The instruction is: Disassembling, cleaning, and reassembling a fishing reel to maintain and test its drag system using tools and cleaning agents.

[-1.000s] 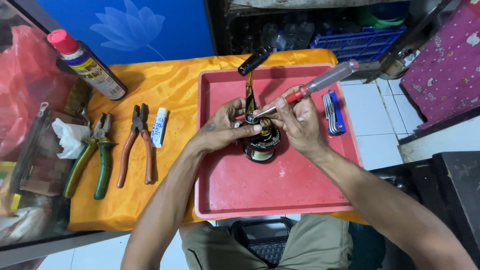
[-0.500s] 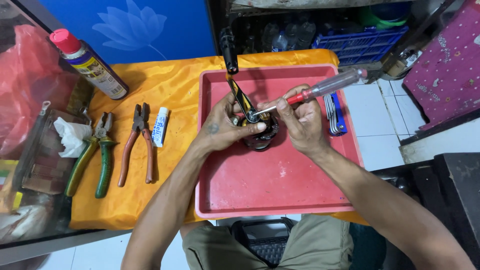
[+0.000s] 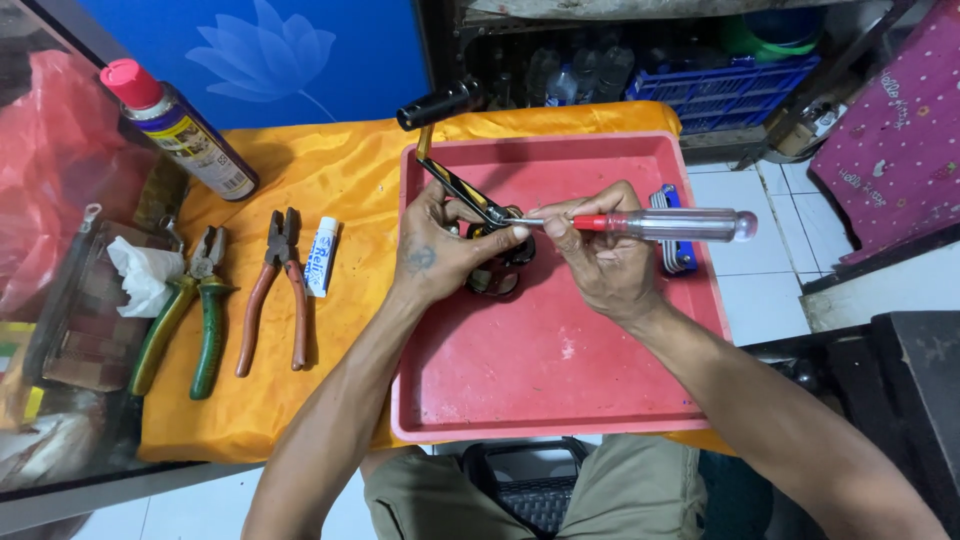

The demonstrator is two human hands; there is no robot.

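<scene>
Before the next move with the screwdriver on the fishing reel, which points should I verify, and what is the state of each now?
1. Left hand grips the fishing reel over the red tray: ok.
2. Right hand holds the screwdriver level, shaft toward the reel: ok.
3. Tip seated in a screw: cannot tell, fingers hide it.
4. Reel handle sticks out past the tray's far rim, touching nothing: ok.
5. Hex key set lies beside the right hand, under the screwdriver handle: ok.
6. Loose small parts on the tray: cannot tell.

Two pliers [image 3: 270, 290], a small white tube [image 3: 322, 257] and a spray can [image 3: 180, 130] lie on yellow cloth [image 3: 300, 160].
</scene>
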